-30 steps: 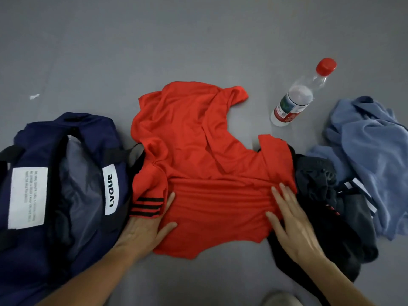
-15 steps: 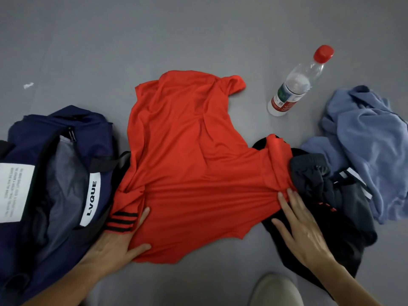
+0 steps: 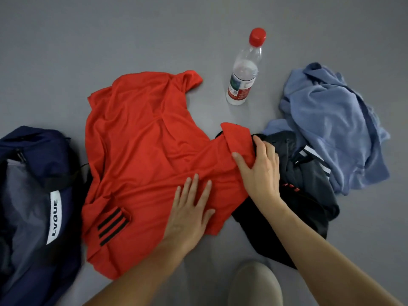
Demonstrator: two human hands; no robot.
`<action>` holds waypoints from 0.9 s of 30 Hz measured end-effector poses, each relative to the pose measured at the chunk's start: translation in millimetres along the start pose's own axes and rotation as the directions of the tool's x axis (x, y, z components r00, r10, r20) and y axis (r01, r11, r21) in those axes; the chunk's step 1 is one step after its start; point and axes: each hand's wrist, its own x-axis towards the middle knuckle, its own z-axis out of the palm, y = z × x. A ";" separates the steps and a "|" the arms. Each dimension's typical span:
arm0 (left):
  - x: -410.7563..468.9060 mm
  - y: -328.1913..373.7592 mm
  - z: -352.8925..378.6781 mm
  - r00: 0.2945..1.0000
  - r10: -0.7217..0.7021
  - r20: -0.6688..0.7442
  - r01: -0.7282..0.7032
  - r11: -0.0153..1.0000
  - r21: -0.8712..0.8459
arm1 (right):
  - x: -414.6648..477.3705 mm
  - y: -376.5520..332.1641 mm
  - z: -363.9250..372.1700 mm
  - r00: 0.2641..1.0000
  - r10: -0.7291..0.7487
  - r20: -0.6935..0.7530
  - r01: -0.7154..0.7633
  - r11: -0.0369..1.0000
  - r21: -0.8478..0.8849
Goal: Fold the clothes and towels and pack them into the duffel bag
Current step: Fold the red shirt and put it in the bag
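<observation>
The red shirt (image 3: pixel 143 140) lies spread out on the floor, not folded yet. The left grip (image 3: pixel 189 213) is flat and open and presses down on the lower part of the shirt. Just to its right, the right grip (image 3: pixel 262 171) pinches the shirt's sleeve, with the thumb on top and the fingers curled over the edge.

The black clothes (image 3: pixel 309 191) lie right beside and under the right grip and touch that sleeve. If the fingers catch some black cloth too, it could get pulled into the fold.

The shirt looks thin and has wrinkles. If the left grip lifts too soon, the shirt may slide and the fold may come out crooked. The striped sleeve to the left of the left grip is bunched up, so it could make a lump.

A bottle (image 3: pixel 242 80) stands past the right grip, and a big swing could knock it over. The open bag (image 3: pixel 33 195) waits far left of both grips.
</observation>
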 end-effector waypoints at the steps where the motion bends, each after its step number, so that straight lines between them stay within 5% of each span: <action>1: 2.9 9.9 6.5 1.000 0.001 0.031 -0.003 0.999 0.040 | 7.3 4.9 0.1 0.999 0.049 0.024 -0.048 0.998 -0.042; 4: -9.5 22.5 21.4 0.998 -0.009 0.066 0.001 0.994 0.108 | 9.2 22.7 -2.3 0.991 0.079 0.109 -0.064 0.989 -0.131; 10: -46.8 18.1 20.7 0.993 0.049 0.103 -0.062 0.990 0.125 | -19.7 44.5 -10.2 0.984 0.177 0.032 -0.178 0.983 0.036; 18: 73.7 44.3 -77.0 0.972 0.008 -0.235 -0.087 0.941 -0.327 | -0.7 19.4 -30.0 0.863 0.421 0.278 -0.502 0.780 0.375; 23: 166.9 60.2 -112.9 0.966 -0.202 0.159 0.257 0.719 -0.646 | 19.0 18.2 -36.3 0.800 0.409 0.439 -0.599 0.581 0.551; 27: 184.7 66.2 -117.5 0.947 -0.164 0.276 0.308 0.707 -0.637 | 12.0 35.4 -40.4 0.802 0.356 0.480 -0.597 0.442 0.670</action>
